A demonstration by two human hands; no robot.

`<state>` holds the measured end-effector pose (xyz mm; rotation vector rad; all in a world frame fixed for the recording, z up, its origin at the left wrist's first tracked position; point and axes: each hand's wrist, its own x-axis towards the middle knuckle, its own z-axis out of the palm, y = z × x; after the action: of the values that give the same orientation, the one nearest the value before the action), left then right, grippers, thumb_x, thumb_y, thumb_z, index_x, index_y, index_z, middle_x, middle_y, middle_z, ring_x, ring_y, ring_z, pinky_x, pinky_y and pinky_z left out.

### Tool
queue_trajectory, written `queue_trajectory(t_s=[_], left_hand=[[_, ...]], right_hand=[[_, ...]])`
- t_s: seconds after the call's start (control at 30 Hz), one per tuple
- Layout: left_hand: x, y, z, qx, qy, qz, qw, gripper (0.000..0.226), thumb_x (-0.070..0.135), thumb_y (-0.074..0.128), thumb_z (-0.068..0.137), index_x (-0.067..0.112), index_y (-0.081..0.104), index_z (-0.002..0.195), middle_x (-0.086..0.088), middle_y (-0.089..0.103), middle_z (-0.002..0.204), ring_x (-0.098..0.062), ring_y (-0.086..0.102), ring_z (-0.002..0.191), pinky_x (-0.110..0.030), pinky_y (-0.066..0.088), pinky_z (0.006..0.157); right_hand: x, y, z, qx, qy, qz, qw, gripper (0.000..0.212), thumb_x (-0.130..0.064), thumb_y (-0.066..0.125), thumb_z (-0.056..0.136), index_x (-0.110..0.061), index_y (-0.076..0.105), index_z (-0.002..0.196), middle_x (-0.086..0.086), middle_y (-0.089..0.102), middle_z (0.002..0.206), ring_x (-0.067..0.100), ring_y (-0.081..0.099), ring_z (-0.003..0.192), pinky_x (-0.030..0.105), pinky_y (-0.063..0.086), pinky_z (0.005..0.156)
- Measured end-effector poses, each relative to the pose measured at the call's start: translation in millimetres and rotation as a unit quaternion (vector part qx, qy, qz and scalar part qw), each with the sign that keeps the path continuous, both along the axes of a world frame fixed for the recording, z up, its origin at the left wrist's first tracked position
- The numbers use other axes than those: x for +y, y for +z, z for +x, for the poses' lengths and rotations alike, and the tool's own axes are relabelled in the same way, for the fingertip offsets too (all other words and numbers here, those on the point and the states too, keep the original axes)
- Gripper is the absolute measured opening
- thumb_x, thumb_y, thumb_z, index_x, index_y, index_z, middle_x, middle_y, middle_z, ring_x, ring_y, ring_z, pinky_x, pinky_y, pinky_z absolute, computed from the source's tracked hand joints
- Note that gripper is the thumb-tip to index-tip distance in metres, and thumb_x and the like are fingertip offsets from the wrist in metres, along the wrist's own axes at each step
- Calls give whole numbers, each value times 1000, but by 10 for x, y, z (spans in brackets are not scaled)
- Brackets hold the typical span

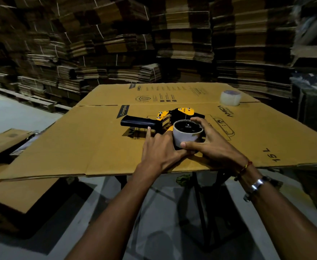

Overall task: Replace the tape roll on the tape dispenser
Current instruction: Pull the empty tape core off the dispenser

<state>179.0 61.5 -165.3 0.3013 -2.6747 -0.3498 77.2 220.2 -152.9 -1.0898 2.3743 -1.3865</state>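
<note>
A black and yellow tape dispenser [174, 117] lies on its side on a flattened cardboard sheet [97, 147], its black handle pointing left. On its spindle sits an empty grey cardboard core [186, 136]. My right hand [213, 143] curls round the core, thumb at its near side and fingers over its far right rim. My left hand [159, 149] rests against the dispenser beside the core, index finger stretched toward the handle. A full roll of clear tape [230, 97] stands at the far right of the sheet, away from both hands.
The cardboard sheet lies on a black folding stand [200, 203] over a grey floor. More flat cardboard [13, 194] lies low on the left. Tall stacks of flattened cartons [182, 44] wall in the back and right.
</note>
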Motion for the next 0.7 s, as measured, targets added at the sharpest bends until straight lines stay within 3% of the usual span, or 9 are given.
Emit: queue_trajectory(t_s=[0.13, 0.23, 0.33, 0.43, 0.5, 0.57, 0.7], left_hand=[[12, -8, -2, 9, -2, 2, 1000, 91, 89, 41, 74, 11, 62, 117, -6, 72, 93, -24, 66, 95, -51, 12, 125], [-20, 3, -12, 0, -2, 5, 1000, 90, 87, 43, 71, 12, 60, 118, -6, 72, 93, -24, 66, 96, -47, 11, 126], [-61, 18, -24, -3, -17, 1, 1000, 91, 87, 34, 69, 15, 56, 121, -5, 72, 96, -24, 65, 99, -39, 22, 120], [-160, 5, -32, 1, -53, 26, 998, 92, 82, 46, 74, 21, 43, 142, -6, 71, 107, -27, 61, 107, -37, 34, 107], [-251, -2, -30, -15, -84, 81, 993, 93, 78, 57, 76, 29, 32, 151, -5, 66, 126, -28, 58, 116, -38, 44, 98], [-310, 11, -17, -37, -107, 124, 986, 93, 75, 63, 76, 35, 27, 152, -2, 58, 140, -28, 55, 123, -43, 47, 99], [-321, 88, 14, -59, -128, 154, 978, 94, 67, 70, 78, 38, 22, 154, -2, 57, 142, -23, 57, 117, -41, 47, 101]], right_hand=[[-6, -14, -13, -37, 21, -13, 999, 89, -43, 87, 74, -39, 35, 146, -11, 49, 142, 15, 50, 133, 40, 45, 112], [-42, -15, 42, -24, 18, -20, 999, 87, -24, 84, 80, -30, 31, 150, -16, 48, 133, 11, 47, 132, 19, 42, 102], [-74, -12, 53, -4, 3, -19, 1000, 102, -28, 87, 77, -25, 23, 156, -14, 42, 139, 9, 42, 135, 22, 37, 106], [-75, 9, 57, -10, -2, -21, 1000, 116, -32, 90, 73, -24, 14, 160, -15, 40, 139, 5, 41, 133, 21, 35, 108], [-77, 24, 55, -32, -2, -31, 999, 106, -28, 89, 75, -26, 22, 156, -20, 47, 132, -2, 50, 123, 9, 38, 99], [-85, 38, 51, -40, 4, -26, 999, 86, -25, 88, 76, -33, 34, 141, -27, 51, 121, -10, 53, 114, 3, 41, 88], [-135, 99, 6, -57, 15, -7, 998, 84, -31, 88, 75, -29, 38, 142, -21, 53, 121, -1, 54, 115, 14, 45, 88]])
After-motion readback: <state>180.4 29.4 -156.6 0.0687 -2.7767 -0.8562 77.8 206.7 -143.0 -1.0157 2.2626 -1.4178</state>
